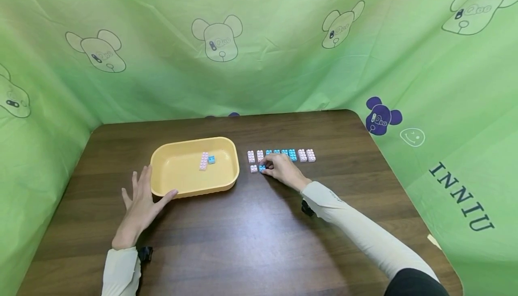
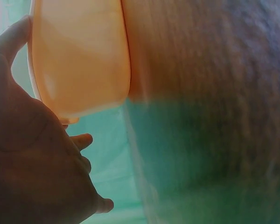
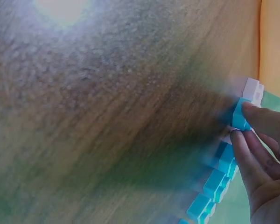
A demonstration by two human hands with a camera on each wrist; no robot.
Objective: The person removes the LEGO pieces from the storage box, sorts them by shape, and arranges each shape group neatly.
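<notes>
With spread fingers, my left hand touches the near left corner of a yellow tray, the thumb at its front rim. In the left wrist view the thumb meets the rim of the tray. Inside the tray lie a pink toy building brick and a smaller blue brick, side by side. To the right of the tray, my right hand pinches a small blue brick between thumb and fingers, at table level. A small pink brick sits just left of it.
Behind the right hand runs a row of several pink and blue bricks, partly hidden by its fingers. Two pink bricks end the row on the right. The brown wooden table is backed by a green printed cloth.
</notes>
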